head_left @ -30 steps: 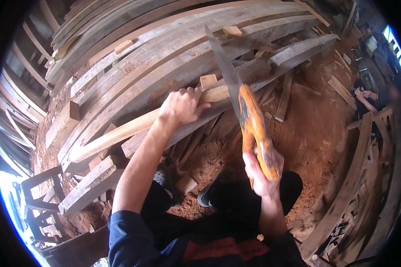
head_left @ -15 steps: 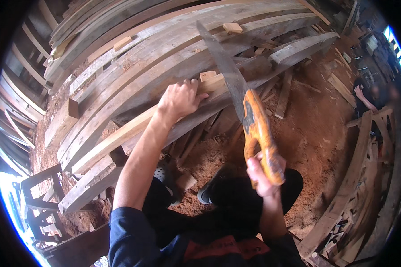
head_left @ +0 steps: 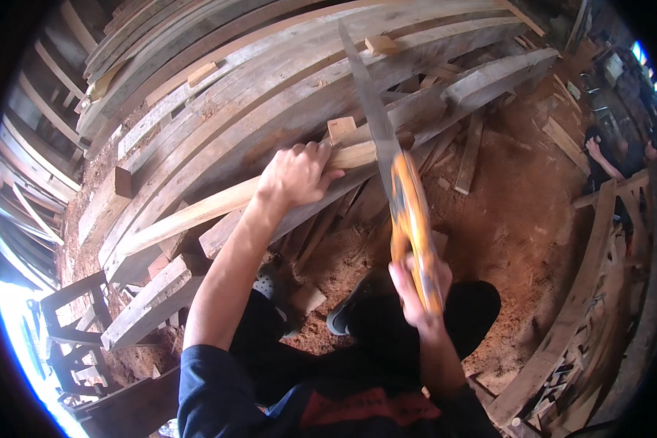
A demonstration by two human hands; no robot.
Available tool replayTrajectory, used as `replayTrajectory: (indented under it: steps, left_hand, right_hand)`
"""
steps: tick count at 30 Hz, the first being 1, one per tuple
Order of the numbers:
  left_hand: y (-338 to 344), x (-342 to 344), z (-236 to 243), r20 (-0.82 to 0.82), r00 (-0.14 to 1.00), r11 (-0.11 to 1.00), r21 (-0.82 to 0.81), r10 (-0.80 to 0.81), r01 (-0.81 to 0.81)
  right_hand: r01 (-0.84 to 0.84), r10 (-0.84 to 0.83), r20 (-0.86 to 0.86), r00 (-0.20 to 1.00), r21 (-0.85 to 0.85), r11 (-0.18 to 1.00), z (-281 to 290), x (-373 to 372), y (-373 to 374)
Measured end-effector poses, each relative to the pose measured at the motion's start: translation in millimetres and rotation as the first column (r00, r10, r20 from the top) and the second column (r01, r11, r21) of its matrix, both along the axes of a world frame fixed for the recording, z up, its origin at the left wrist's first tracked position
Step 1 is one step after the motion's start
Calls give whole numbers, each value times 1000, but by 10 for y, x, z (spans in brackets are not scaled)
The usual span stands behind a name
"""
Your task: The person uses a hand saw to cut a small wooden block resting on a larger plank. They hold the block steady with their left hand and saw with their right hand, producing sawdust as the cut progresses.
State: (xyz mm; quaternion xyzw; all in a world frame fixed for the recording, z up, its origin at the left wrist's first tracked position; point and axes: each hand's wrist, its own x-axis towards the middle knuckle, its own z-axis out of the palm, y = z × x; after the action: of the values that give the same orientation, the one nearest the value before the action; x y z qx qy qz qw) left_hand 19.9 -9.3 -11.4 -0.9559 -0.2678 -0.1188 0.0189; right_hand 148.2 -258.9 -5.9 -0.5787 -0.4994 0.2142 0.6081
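My left hand is closed over a pale squared wooden strip, which slants from lower left up to the right. My right hand grips the yellow-orange handle of a handsaw. Its grey blade points away from me and crosses the strip's right end, just right of my left hand. Whether the teeth have cut into the wood I cannot tell. A small wooden block sits beyond my left knuckles. Below the strip lies a thick grey beam.
Long curved timbers are stacked beyond my hands, with another block on top. Reddish earth shows scattered offcuts. More curved planks lie at right, near another person's arm. A dark frame stands at left.
The saw's handle and my right hand have shifted left, and the blade has swung a little steeper, its tip moving right. My left hand keeps its hold on the strip.
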Motion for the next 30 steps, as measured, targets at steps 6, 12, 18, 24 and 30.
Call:
replayTrajectory:
  steps: [6, 12, 18, 24, 30]
  left_hand:
    - [-37, 46, 78, 27, 998, 999, 22, 49, -49]
    - [-49, 62, 77, 29, 1000, 999, 31, 7, -8]
    - [-86, 35, 7, 18, 1000, 1000, -13, 15, -15]
    - [-70, 42, 66, 24, 999, 999, -36, -28, 28]
    - [-115, 119, 7, -21, 995, 995, 29, 95, -94]
  right_hand:
    - [88, -120, -179, 976, -176, 980, -90, -14, -230]
    - [129, -132, -45, 990, -62, 990, -140, -85, -343]
    - [21, -47, -273, 961, -98, 995, -74, 85, 56]
    - [81, -91, -147, 985, -76, 994, 77, -249, -160]
    - [28, -45, -258, 965, -69, 997, -2, 108, 1]
